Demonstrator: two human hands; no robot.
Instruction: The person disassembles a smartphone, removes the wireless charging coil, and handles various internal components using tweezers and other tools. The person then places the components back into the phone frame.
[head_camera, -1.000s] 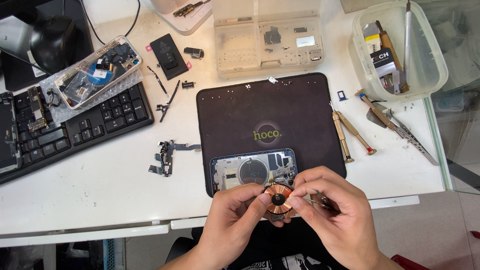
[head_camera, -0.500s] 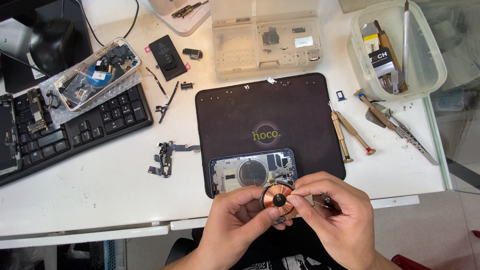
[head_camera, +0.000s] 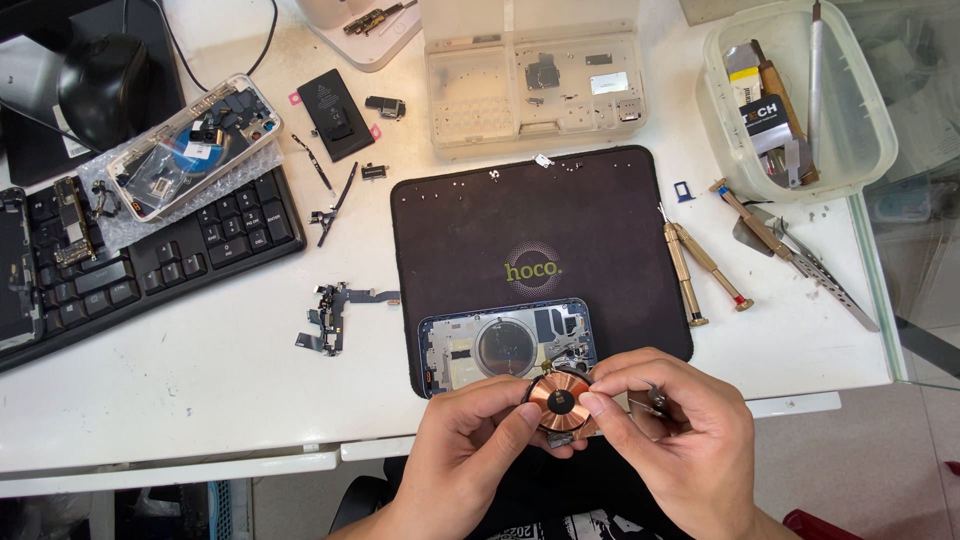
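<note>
While the opened phone housing (head_camera: 505, 345) lay on the dark work mat (head_camera: 530, 230), the left hand (head_camera: 465, 455) and right hand (head_camera: 665, 430) pinched a copper charging coil (head_camera: 558, 397) between fingertips, just below it.

Two hands (head_camera: 580, 440), one copper coil (head_camera: 558, 397), two screwdrivers (head_camera: 700, 270), one keyboard (head_camera: 170, 260).

bright, even light falls from above, washing the white tabletop (head_camera: 200, 400) almost to glare near the top edge. shadows are soft and short, tucked close under the hands (head_camera: 590, 440) and the screwdrivers (head_camera: 700, 275). the black mat (head_camera: 480, 230) shows a faint sheen. focus is sharp across the middle; straight edges bow slightly toward the corners.
</note>
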